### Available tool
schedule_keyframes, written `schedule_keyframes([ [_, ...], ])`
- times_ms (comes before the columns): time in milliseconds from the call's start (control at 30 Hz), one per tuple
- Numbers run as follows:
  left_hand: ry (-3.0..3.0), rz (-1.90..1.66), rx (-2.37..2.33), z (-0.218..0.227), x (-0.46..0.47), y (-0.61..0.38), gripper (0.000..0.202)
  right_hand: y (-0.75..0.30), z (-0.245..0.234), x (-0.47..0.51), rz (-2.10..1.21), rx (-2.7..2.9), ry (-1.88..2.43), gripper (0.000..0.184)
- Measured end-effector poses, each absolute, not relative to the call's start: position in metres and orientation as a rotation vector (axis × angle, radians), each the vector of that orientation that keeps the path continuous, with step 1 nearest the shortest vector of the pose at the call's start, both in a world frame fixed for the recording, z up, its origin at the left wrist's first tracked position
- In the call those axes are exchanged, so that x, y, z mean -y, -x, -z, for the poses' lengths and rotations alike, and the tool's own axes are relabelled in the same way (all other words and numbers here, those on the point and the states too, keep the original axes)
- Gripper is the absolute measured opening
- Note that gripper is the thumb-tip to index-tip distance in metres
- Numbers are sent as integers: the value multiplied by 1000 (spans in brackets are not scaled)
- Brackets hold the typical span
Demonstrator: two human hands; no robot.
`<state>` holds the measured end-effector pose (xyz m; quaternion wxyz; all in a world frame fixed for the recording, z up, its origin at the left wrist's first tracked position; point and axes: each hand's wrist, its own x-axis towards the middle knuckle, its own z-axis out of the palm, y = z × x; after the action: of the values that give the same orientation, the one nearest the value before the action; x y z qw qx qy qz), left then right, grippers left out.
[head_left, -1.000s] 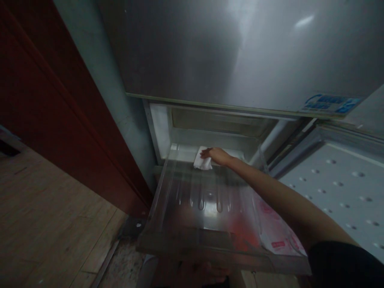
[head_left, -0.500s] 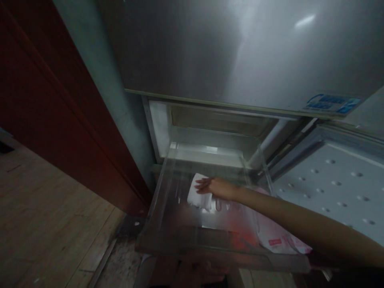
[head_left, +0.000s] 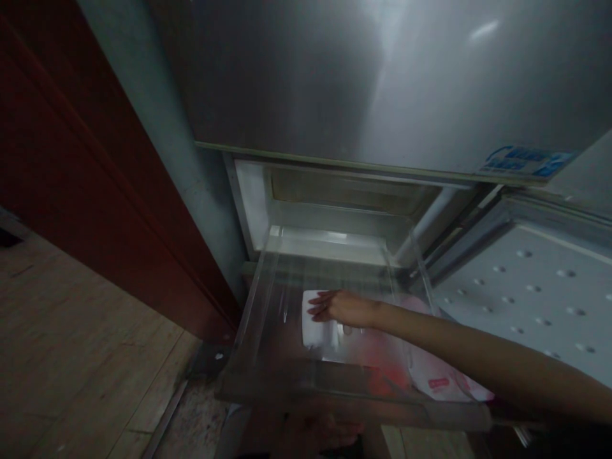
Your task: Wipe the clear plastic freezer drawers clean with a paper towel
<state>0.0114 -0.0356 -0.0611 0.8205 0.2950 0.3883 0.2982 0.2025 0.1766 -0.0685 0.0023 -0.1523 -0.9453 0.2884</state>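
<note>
My right hand (head_left: 347,308) reaches in from the right and presses a folded white cloth (head_left: 312,326) against the bottom of a clear plastic freezer drawer (head_left: 275,299). Its fingers lie over the cloth's upper right part. The drawer is pulled far out of the freezer compartment (head_left: 335,220). Low in the view, below the drawer's front edge, my left hand (head_left: 329,432) shows dimly with fingers stretched to the right. Whether it touches the drawer is hard to make out.
The freezer door (head_left: 526,287) stands open on the right, and the closed metal upper door (head_left: 335,83) hangs above. A pink and white bag (head_left: 442,379) lies beside the drawer. A red-brown door frame (head_left: 119,191) rises on the left over the tiled floor (head_left: 86,344).
My right hand and the cloth have slid slightly toward the drawer's front. The cloth now lies straighter, less tilted. The drawer has stayed in place.
</note>
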Motion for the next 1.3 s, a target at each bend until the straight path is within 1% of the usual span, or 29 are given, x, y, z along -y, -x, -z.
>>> schedule_keyframes([
  [133,-631,-640,-830,62,36,-10,73,-198,49,-216,-685,3007,656,32],
  [267,-623,-653,-820,62,37,-9,62,-197,29,-251,-529,2990,796,33],
  [367,-614,-676,-802,62,38,-10,58,-198,18,-275,-409,2943,932,36],
  [533,-529,-783,-720,73,41,-14,54,-198,13,-293,-296,2876,1075,40],
  [600,-515,-784,-712,80,42,-16,55,-198,16,-288,-288,2875,1080,42],
  [733,-524,-759,-715,86,42,-17,61,-199,26,-260,-328,2915,1024,45],
  [933,-515,-768,-696,79,41,-17,55,-197,49,-209,-504,3004,849,42],
  [1067,-499,-758,-712,80,41,-17,55,-196,65,-176,-610,3058,593,41],
  [1133,-502,-753,-705,80,40,-17,56,-195,69,-161,-585,3082,472,38],
  [1300,-546,-755,-721,77,41,-19,56,-193,67,-150,-439,3148,339,33],
])
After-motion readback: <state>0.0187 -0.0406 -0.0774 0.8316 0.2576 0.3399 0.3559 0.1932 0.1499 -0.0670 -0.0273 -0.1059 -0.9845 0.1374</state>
